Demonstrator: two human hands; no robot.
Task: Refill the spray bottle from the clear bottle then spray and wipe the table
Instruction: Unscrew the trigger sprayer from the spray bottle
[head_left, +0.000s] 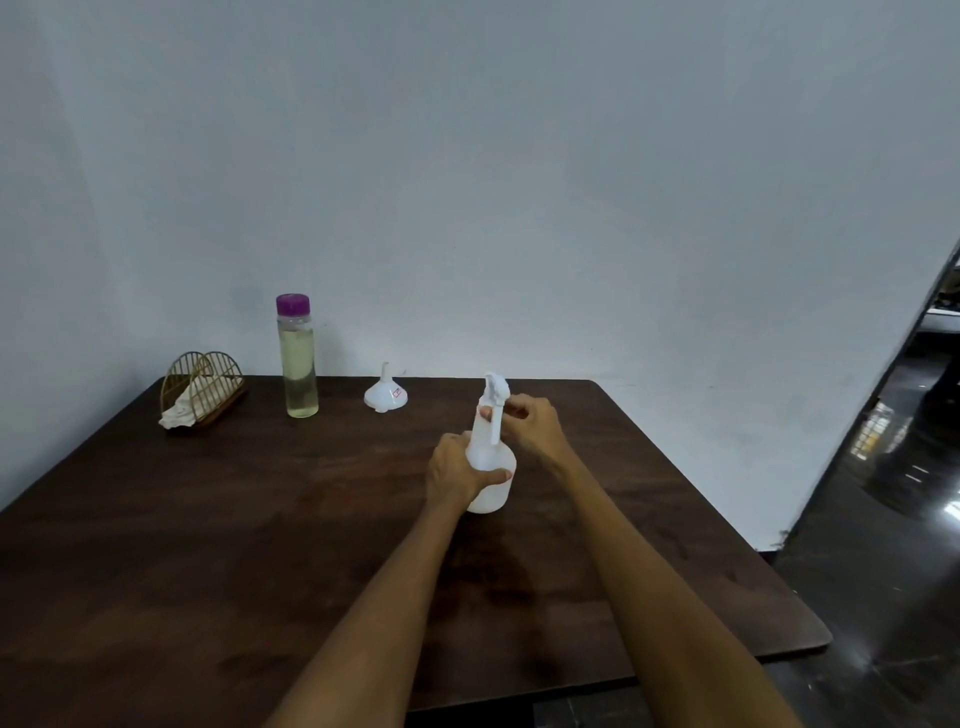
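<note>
A white spray bottle stands upright on the dark wooden table, right of its middle. My left hand grips the bottle's body from the left, thumb across its front. My right hand holds the neck just under the white spray head. The clear bottle, with a purple cap and pale yellowish liquid, stands capped at the back left by the wall. A white funnel sits upside down, spout up, between the two bottles. A white cloth lies in a wire holder.
The gold wire holder stands at the table's back left corner. A pale wall runs along the table's far edge. To the right the table ends above a dark glossy floor.
</note>
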